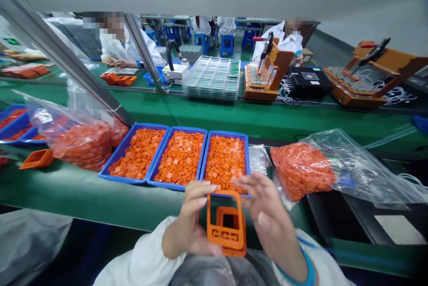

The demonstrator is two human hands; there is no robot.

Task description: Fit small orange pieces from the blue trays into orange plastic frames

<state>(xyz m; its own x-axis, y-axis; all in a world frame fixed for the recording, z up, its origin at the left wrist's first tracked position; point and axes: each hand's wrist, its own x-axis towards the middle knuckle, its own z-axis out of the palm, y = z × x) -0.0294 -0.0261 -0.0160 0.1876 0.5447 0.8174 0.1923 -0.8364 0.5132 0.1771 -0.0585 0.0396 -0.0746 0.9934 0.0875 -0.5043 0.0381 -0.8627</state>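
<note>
An orange plastic housing [226, 244] with a rectangular window and small slots along its lower end is held up in front of my body. My left hand [194, 221] grips its left side, fingers at the top edge and thumb near the bottom. On the other side, my right hand [265, 214] has its fingers raised and apart beside the housing's upper right corner; any contact there is unclear. Just beyond the hands stands a blue tray [248, 152] of small orange pieces [225, 159].
Two more blue trays [168, 156] [125, 147] of orange pieces stand to the left. Bags of orange parts [83, 141] [302, 167] flank the trays. Behind are stacked clear boxes [212, 76] and clamp fixtures [267, 74] [364, 76]. A slanted metal post [67, 49] rises at left; co-workers sit opposite.
</note>
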